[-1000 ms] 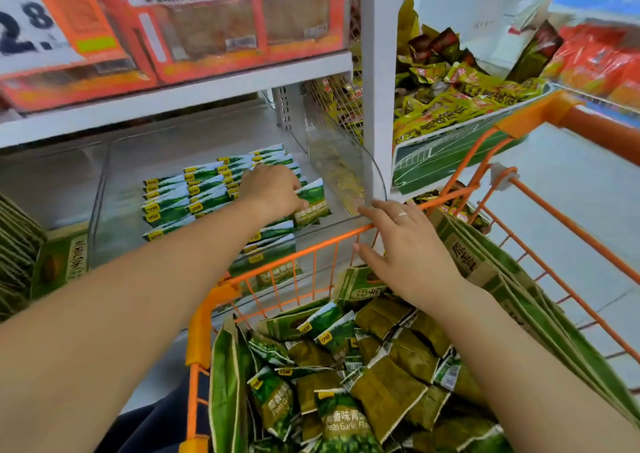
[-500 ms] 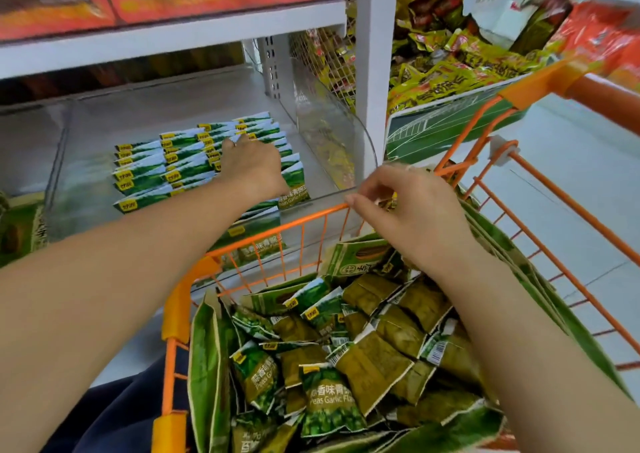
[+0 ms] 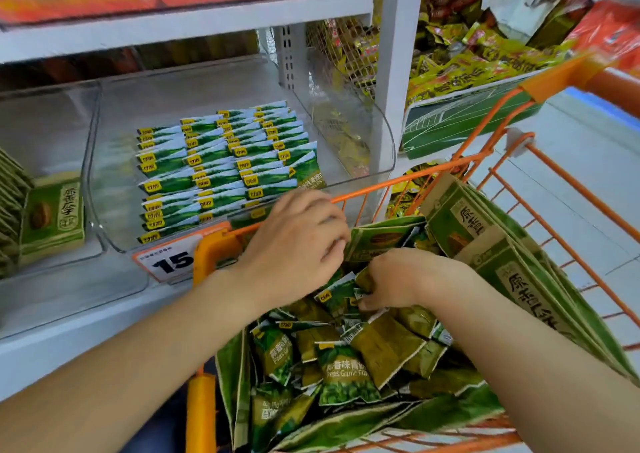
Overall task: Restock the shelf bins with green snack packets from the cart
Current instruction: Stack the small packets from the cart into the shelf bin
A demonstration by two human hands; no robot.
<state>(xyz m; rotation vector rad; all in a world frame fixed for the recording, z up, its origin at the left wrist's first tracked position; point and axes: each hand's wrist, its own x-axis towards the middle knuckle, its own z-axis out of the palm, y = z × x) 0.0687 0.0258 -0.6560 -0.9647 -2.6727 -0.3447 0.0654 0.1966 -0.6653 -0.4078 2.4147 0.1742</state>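
Both hands are down in the orange cart [image 3: 408,179], among the loose green snack packets [image 3: 346,376] heaped in it; the right hand [image 3: 391,283] pinches a packet near the heap's far end; the left hand [image 3: 298,245] hangs above the cart's front left corner, fingers curled, whether it grips anything I cannot tell; more green packets lie in neat overlapping rows in the clear shelf bin [image 3: 377,130], toward its front edge.
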